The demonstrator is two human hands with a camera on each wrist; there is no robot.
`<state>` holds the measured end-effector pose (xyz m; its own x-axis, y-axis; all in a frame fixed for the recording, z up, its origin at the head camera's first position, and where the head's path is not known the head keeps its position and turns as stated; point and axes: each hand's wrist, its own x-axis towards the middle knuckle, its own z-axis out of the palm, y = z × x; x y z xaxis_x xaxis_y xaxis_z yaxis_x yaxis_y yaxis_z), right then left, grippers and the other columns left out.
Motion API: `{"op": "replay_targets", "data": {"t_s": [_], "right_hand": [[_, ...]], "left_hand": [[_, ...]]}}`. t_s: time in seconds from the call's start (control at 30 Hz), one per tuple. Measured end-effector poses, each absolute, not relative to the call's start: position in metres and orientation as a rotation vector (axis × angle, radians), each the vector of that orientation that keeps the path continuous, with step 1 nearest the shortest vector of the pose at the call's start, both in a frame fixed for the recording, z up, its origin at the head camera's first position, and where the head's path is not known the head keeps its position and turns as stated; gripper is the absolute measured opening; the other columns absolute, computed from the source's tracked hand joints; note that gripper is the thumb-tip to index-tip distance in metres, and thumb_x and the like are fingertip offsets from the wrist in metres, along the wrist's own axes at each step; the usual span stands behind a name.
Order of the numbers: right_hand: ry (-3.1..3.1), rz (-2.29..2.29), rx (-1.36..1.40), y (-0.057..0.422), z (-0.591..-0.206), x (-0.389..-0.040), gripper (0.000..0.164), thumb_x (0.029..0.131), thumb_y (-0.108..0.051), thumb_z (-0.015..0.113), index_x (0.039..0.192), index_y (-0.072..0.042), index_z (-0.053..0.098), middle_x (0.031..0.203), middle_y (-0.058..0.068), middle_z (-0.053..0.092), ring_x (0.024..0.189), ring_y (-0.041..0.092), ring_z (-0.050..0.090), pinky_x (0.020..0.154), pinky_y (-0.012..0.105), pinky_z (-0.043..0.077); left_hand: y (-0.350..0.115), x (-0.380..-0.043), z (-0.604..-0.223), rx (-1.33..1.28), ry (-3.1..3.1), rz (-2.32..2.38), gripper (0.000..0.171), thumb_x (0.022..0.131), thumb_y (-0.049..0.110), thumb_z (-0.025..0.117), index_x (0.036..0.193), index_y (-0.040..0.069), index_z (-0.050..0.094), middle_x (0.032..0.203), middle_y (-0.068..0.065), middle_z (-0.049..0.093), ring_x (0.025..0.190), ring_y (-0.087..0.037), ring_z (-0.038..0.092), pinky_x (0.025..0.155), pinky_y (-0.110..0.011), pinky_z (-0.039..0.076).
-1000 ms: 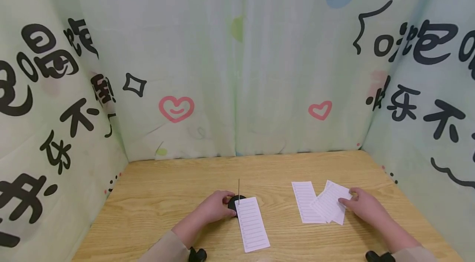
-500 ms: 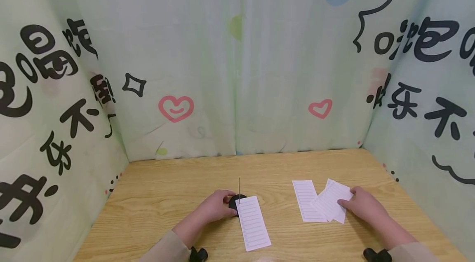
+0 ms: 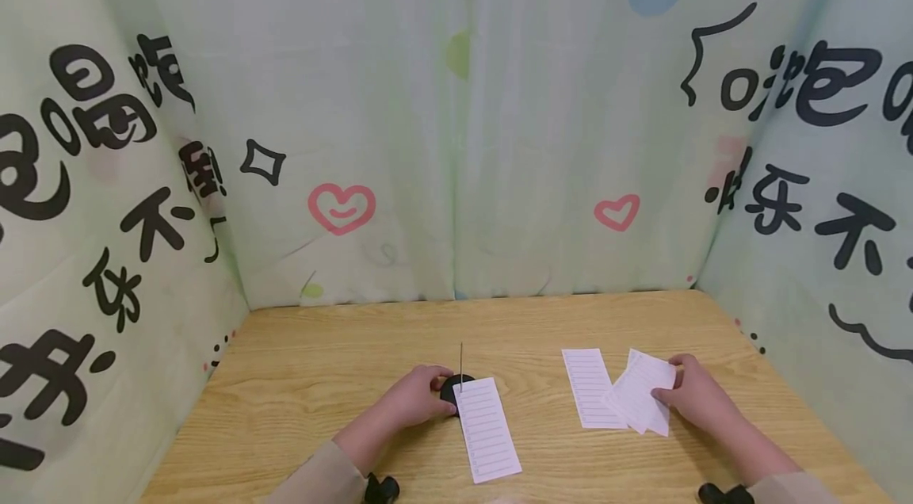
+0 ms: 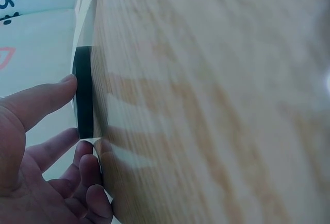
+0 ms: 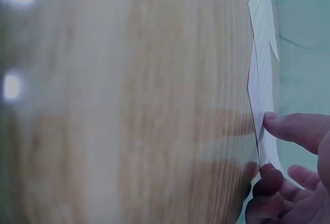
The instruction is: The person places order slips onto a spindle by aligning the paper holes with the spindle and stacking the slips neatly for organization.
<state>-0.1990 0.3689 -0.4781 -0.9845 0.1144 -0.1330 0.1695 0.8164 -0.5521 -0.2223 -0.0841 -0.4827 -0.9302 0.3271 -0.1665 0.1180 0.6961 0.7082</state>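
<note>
Nearby, a lined paper slip lies on the wooden table. At its ten o'clock, the left hand pinches a black round base by its edge; a thin spike rises upright there. At the base's three o'clock, the right hand pinches the overlapping slips; how many, I cannot tell. Farthest, at twelve, hangs a patterned curtain.

A table bears cards and a black base.

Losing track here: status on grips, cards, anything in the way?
Left grip holding black base. Right grip pinching card. Another card at foot of spike, tip unobstructed.
</note>
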Motion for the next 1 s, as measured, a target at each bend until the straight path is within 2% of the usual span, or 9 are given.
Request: {"op": "replay_targets", "data": {"t_s": [0.1, 0.23, 0.37, 0.5, 0.63, 0.8, 1.0], "right_hand": [[2.899, -0.887, 0.229, 0.369, -0.479, -0.2, 0.083, 0.089, -0.021, 0.074, 0.14, 0.018, 0.022, 0.102, 0.031, 0.053, 0.087, 0.034, 0.053, 0.075, 0.047, 0.045], [2.891, -0.889, 0.232, 0.369, -0.48, -0.2, 0.087, 0.089, -0.02, 0.073, 0.143, 0.017, 0.017, 0.105, 0.035, 0.052, 0.091, 0.038, 0.053, 0.079, 0.052, 0.046], [2.923, -0.855, 0.211, 0.37, -0.48, -0.199, 0.079, 0.093, -0.015, 0.067, 0.143, 0.018, 0.017, 0.115, 0.042, 0.05, 0.099, 0.043, 0.054, 0.087, 0.059, 0.045], [2.977, -0.809, 0.181, 0.372, -0.479, -0.197, 0.068, 0.095, -0.011, 0.061, 0.142, 0.017, 0.021, 0.117, 0.042, 0.049, 0.1, 0.045, 0.055, 0.087, 0.06, 0.045], [3.013, -0.837, 0.153, 0.371, -0.474, -0.194, 0.062, 0.097, -0.008, 0.056, 0.144, 0.015, 0.022, 0.112, 0.038, 0.051, 0.094, 0.04, 0.054, 0.08, 0.054, 0.047], [3.059, -0.905, 0.097, 0.369, -0.466, -0.19, 0.056, 0.099, -0.006, 0.049, 0.145, 0.012, 0.023, 0.099, 0.023, 0.051, 0.083, 0.029, 0.052, 0.066, 0.038, 0.044], [3.048, -0.994, 0.066, 0.363, -0.457, -0.187, 0.056, 0.101, -0.007, 0.048, 0.149, 0.006, 0.023, 0.096, 0.018, 0.048, 0.08, 0.024, 0.056, 0.06, 0.033, 0.046]], "left_hand": [[-0.084, -0.221, -0.481, 0.348, 2.628, 1.063, 0.054, 0.081, 0.018, 0.083, 0.13, 0.009, 0.062, 0.113, -0.012, 0.061, 0.104, -0.029, 0.056, 0.098, -0.053, 0.043], [-0.084, -0.22, -0.479, 0.353, 2.632, 1.065, 0.054, 0.081, 0.018, 0.083, 0.129, 0.009, 0.062, 0.113, -0.013, 0.061, 0.104, -0.029, 0.057, 0.097, -0.053, 0.043], [-0.084, -0.22, -0.478, 0.371, 2.638, 1.07, 0.054, 0.081, 0.017, 0.083, 0.129, 0.008, 0.062, 0.112, -0.013, 0.061, 0.103, -0.029, 0.057, 0.096, -0.053, 0.044], [-0.085, -0.22, -0.478, 0.376, 2.637, 1.073, 0.054, 0.081, 0.018, 0.083, 0.129, 0.007, 0.062, 0.112, -0.013, 0.061, 0.103, -0.029, 0.057, 0.096, -0.052, 0.044], [-0.084, -0.221, -0.479, 0.368, 2.638, 1.067, 0.054, 0.081, 0.018, 0.083, 0.129, 0.008, 0.062, 0.112, -0.012, 0.061, 0.103, -0.028, 0.057, 0.096, -0.052, 0.044], [-0.084, -0.22, -0.479, 0.346, 2.631, 1.072, 0.054, 0.081, 0.018, 0.083, 0.13, 0.009, 0.062, 0.113, -0.012, 0.06, 0.103, -0.029, 0.056, 0.097, -0.053, 0.043], [-0.084, -0.22, -0.481, 0.341, 2.634, 1.067, 0.054, 0.081, 0.019, 0.083, 0.129, 0.009, 0.062, 0.112, -0.012, 0.06, 0.103, -0.028, 0.056, 0.097, -0.053, 0.043]]}}
